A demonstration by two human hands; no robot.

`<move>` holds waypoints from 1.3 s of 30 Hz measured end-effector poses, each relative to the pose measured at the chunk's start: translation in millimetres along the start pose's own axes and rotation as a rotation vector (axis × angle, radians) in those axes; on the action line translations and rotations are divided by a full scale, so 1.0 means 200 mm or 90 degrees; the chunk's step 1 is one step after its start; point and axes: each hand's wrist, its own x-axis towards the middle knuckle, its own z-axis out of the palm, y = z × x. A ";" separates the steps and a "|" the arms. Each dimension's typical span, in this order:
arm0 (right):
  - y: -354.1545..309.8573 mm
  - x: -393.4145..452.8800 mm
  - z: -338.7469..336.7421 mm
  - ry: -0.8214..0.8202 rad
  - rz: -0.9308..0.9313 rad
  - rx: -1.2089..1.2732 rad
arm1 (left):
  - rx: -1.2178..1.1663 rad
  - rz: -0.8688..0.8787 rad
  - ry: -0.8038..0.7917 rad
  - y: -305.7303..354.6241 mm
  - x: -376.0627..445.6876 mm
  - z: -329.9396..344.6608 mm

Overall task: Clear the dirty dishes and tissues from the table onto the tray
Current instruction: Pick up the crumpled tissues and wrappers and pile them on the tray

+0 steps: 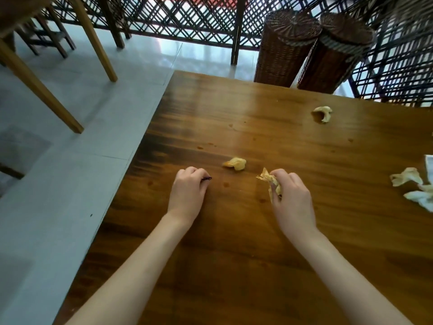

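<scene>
My right hand (289, 191) grips a crumpled yellowish tissue (269, 180) just above the wooden table (234, 242). My left hand (188, 191) rests on the table with fingers curled, pinching a small dark thing (207, 178) that I cannot identify. A second crumpled tissue (235, 163) lies on the table between and just beyond the hands. Another tissue (323, 113) lies farther back on the right. More tissues (407, 177) are bunched at the right edge of the view. No tray or dishes are in view.
Small stains dot the tabletop. The table's left edge (131, 160) drops to a pale tiled floor. Two wicker baskets (311, 50) stand behind the far edge, before a dark lattice screen (187, 17). Wooden chair legs (58, 66) stand at the upper left.
</scene>
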 end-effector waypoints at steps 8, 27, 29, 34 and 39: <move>0.26 0.13 -0.07 0.005 0.049 -0.034 | -0.045 0.084 0.010 0.29 0.34 0.20; 0.76 0.29 -0.27 0.043 0.120 -0.037 | -0.030 0.160 -0.055 0.74 0.73 0.55; 0.85 0.30 -0.33 0.049 0.136 -0.048 | -0.057 0.175 -0.075 0.90 0.84 0.66; 1.07 0.30 -0.46 0.045 0.138 -0.096 | -0.056 0.197 -0.051 1.19 1.05 0.89; 1.28 0.27 -0.55 0.062 0.148 -0.131 | -0.065 0.187 -0.059 1.32 1.15 1.04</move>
